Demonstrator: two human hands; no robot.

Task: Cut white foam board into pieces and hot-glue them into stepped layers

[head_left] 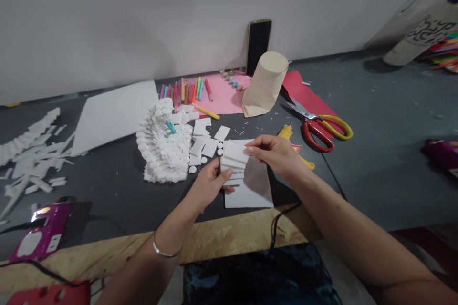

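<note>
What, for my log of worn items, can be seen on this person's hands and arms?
The left hand and right hand are ungloved, and no sleeve shows on either arm. A slim, silver-coloured bangle circles the left wrist; the right shows no jewellery.

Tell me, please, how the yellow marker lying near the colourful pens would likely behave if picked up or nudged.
The yellow marker would probably roll if nudged sideways, since its barrel looks slim and rounded. Its straight shape suggests it would stay stiff when lifted. Being so thin, it seems likely to be light.
</note>
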